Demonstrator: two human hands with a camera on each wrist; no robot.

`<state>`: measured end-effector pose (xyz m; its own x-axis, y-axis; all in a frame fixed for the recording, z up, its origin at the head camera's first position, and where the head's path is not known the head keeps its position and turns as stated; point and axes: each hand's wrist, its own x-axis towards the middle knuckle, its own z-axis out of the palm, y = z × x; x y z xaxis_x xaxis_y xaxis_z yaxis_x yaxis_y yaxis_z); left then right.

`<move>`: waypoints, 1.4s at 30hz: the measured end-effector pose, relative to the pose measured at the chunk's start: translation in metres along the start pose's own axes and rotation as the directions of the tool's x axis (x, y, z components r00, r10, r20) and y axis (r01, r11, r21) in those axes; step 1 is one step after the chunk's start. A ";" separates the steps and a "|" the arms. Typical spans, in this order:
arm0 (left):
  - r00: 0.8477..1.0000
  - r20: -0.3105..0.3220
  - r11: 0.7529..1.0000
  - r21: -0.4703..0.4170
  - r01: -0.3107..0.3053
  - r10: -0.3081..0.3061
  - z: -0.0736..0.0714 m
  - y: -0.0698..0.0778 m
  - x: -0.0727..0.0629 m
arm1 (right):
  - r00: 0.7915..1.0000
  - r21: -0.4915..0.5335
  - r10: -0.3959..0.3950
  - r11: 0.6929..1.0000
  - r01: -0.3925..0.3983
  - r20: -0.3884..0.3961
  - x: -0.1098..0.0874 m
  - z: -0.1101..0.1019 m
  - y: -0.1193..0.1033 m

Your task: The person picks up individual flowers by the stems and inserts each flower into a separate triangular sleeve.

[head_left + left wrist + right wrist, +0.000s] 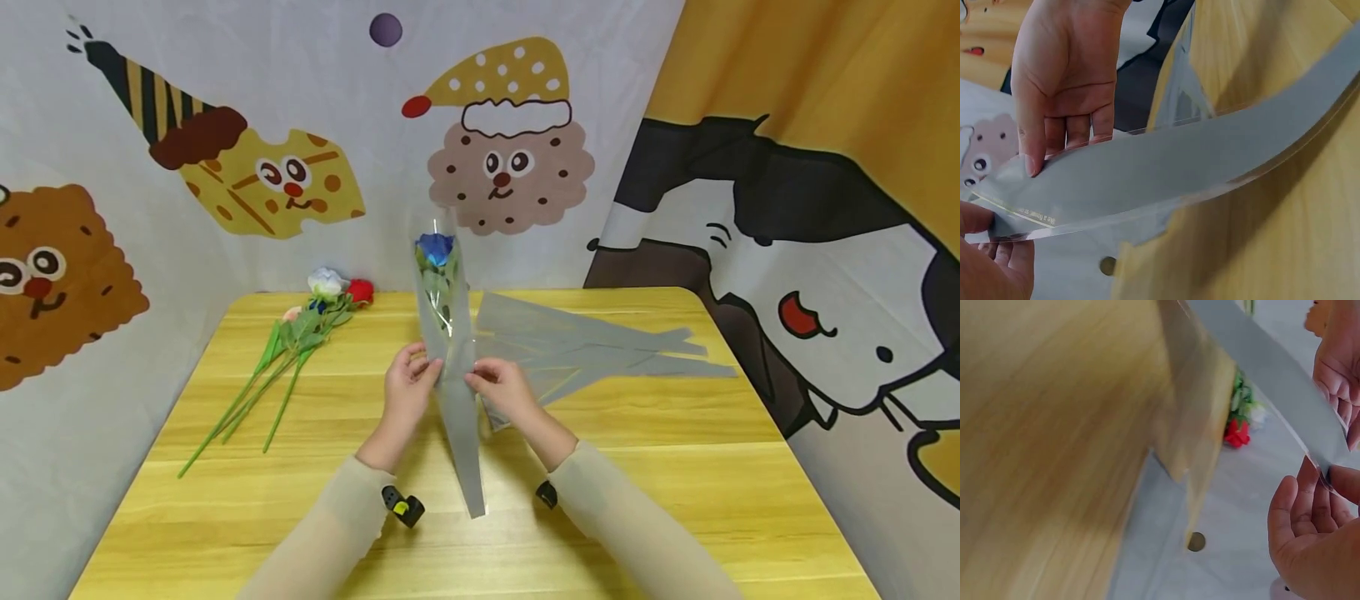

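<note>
Beige sleeves (pixel 322 525), hands (pixel 407 385) (pixel 510 390) pinched on a blue rose's (pixel 436 248) wrapper (pixel 457 417) between loose flowers (pixel 303 329) and grey sheets (pixel 600 358).

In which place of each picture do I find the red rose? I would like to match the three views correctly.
Head: the red rose lies at the back left of the table, just right of the white flower.
Left wrist: not seen in this picture.
Right wrist: right of centre, slightly above mid-height.
Shared landmark: the grey-and-clear sleeve held by the left hand and right hand.
</note>
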<state>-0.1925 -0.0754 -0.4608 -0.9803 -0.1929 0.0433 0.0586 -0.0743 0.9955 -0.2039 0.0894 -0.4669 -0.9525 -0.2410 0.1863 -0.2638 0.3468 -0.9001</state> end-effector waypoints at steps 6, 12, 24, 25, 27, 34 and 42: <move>0.989 -0.074 0.992 0.010 0.127 -0.126 -0.006 -0.017 0.009 | 0.990 -0.103 0.136 0.986 -0.131 0.040 0.012 0.017 0.014; 0.975 -0.128 0.978 0.078 0.192 -0.182 -0.015 -0.039 0.016 | 0.974 -0.168 0.211 0.966 -0.195 0.081 0.018 0.032 0.024; 0.956 -0.184 0.944 0.197 0.265 -0.230 -0.028 -0.062 0.019 | 0.915 -0.080 0.381 0.924 -0.373 0.135 0.020 0.054 0.034; 0.957 -0.178 0.939 0.219 0.266 -0.229 -0.029 -0.062 0.019 | 0.912 -0.072 0.389 0.921 -0.382 0.134 0.020 0.055 0.034; 0.963 -0.149 0.922 0.286 0.260 -0.225 -0.030 -0.062 0.018 | 0.914 -0.070 0.382 0.924 -0.375 0.141 0.019 0.055 0.035; 0.980 0.179 0.758 0.650 -0.054 -0.083 -0.033 -0.047 -0.001 | 0.950 -0.404 0.161 0.914 -0.040 0.269 0.007 0.043 0.024; 0.908 0.375 0.394 0.875 -0.280 -0.188 -0.030 -0.039 -0.022 | 0.888 -0.708 0.093 0.644 0.291 0.450 -0.010 0.043 0.015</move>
<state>-0.1678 -0.0971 -0.5034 -0.9718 0.2055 -0.1160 0.1322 0.8812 0.4539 -0.1917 0.0578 -0.4993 -0.8022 -0.5894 -0.0958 -0.5544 0.7948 -0.2469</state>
